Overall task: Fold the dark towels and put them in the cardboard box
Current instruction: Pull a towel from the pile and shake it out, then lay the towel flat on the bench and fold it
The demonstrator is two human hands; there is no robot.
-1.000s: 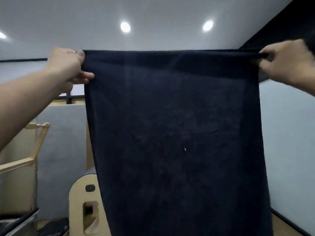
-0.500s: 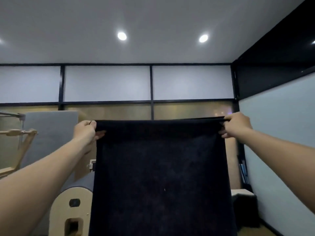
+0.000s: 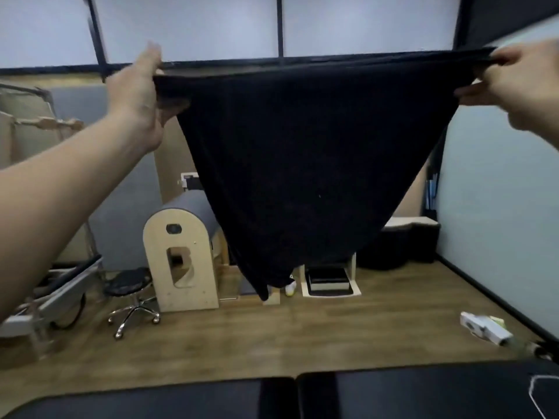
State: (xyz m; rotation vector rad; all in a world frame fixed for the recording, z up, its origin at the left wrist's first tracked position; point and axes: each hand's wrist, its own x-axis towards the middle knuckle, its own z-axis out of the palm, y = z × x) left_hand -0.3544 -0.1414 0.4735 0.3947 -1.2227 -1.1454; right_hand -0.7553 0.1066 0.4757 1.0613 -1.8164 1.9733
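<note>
A dark towel (image 3: 305, 164) hangs in the air in front of me, stretched wide along its top edge and tapering to a point near the floor. My left hand (image 3: 142, 95) pinches its upper left corner. My right hand (image 3: 520, 83) grips the upper right corner. Both arms are raised and spread apart. No cardboard box is in view.
Black padded surfaces (image 3: 393, 394) lie along the bottom edge below me. On the wooden floor stand a wooden arched barrel (image 3: 178, 252), a black wheeled stool (image 3: 130, 285) and a low white stand (image 3: 329, 282). A white object (image 3: 484, 328) lies at right.
The view has tilted down from ceiling to floor. My hands have spread farther apart, and the towel now hangs as a wide triangle instead of a straight panel.
</note>
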